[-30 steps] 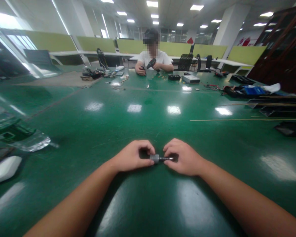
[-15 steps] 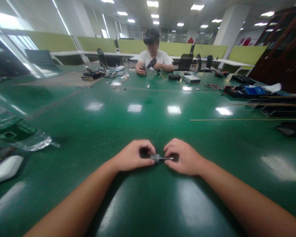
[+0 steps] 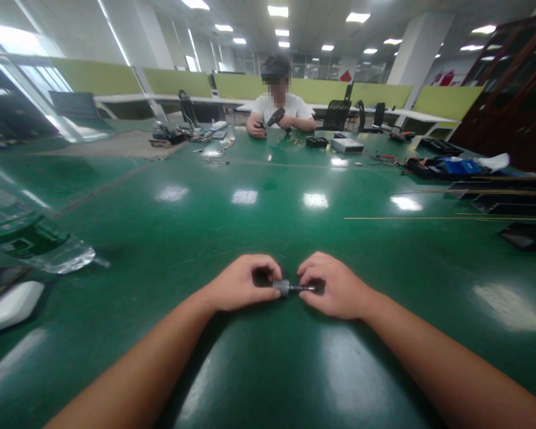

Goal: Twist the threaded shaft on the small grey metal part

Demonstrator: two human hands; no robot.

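Observation:
Between my hands, just over the green table (image 3: 268, 232), lies a short grey metal cylinder (image 3: 282, 288) with a thin dark shaft (image 3: 296, 288) running out to the right, in line with it. My left hand (image 3: 245, 285) pinches the cylinder between thumb and fingertips. On the other side, my right hand (image 3: 333, 286) is closed with thumb and fingers around the shaft, whose shiny tip shows by the palm. Small details where the shaft meets the cylinder are too fine to make out.
A clear water bottle (image 3: 40, 241) lies at the left, above a white object (image 3: 13, 307). Thin rods (image 3: 411, 218) and dark trays reach in from the right. Across the table a person (image 3: 279, 110) holds a power drill (image 3: 276, 117), near a white box (image 3: 347, 145).
The view has shifted very slightly. Both hands keep the same hold on the cylinder and shaft, with no visible movement between them.

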